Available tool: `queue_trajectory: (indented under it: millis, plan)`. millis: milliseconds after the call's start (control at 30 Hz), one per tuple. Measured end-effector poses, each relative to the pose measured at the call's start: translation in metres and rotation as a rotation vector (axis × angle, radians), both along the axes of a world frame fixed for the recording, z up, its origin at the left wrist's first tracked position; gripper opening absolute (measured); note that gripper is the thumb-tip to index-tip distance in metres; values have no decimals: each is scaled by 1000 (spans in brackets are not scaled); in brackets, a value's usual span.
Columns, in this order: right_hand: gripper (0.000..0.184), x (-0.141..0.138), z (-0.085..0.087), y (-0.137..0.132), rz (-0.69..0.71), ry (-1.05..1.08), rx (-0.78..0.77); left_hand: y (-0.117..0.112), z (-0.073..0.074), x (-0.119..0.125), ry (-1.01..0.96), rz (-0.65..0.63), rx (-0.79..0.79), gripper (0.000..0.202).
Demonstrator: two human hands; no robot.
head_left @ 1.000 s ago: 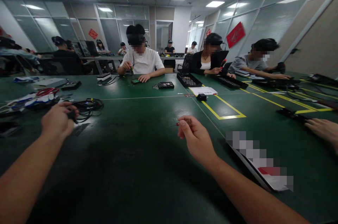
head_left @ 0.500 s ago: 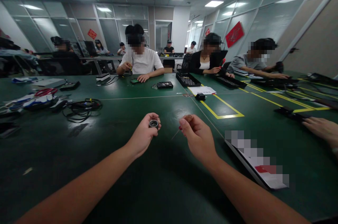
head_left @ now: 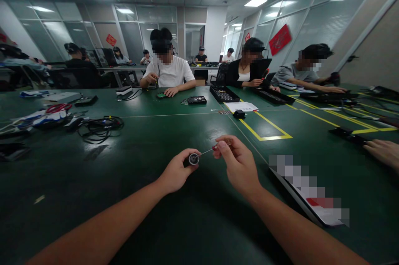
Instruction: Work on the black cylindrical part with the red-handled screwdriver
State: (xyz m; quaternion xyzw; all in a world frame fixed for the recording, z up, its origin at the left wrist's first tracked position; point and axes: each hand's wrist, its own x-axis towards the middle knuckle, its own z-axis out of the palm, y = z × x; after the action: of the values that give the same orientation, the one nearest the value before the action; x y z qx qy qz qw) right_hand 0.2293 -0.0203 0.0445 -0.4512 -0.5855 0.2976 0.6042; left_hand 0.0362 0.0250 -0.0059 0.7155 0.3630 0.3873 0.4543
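My left hand (head_left: 178, 171) is closed around a small round dark part with a pale metal rim (head_left: 193, 159), its open face turned toward me. A thin screwdriver (head_left: 205, 152) with a red and amber handle is pinched in my right hand (head_left: 235, 159), mostly covered by the fingers. Its slim metal shaft slants down to the left, and the tip meets the inside of the round part. Whether it touches a screw there is too small to tell. Both hands are held above the green table (head_left: 140, 223).
Black cables (head_left: 101, 127) lie in a coil at the left, beside bagged items. To the right sits a white-topped flat box (head_left: 311, 196). A black block (head_left: 239, 114) stands near yellow tape. Another person's hand (head_left: 382, 150) rests at the right edge. People work across the table.
My left hand has moved right and slightly down with the round part. The screwdriver's shaft has swung up toward level, and its tip now reaches into the part.
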Motion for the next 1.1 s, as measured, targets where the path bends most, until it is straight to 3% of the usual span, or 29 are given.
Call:
queue_trajectory:
  millis: [400, 567, 833, 1100]
  plan:
    - [23, 0, -3, 3, -68, -183, 17, 2, -3, -1, 6, 37, 50, 38]
    - [22, 0, -3, 4, -36, -173, 13, -1, 6, -4, 120, 18, 155, 40]
    - [23, 1, -6, 2, 67, -198, 2, 2, 7, -6, 112, 78, 214, 35]
    - [18, -1, -2, 1, 28, -257, -3, 1, 6, -5, 110, 100, 229, 36]
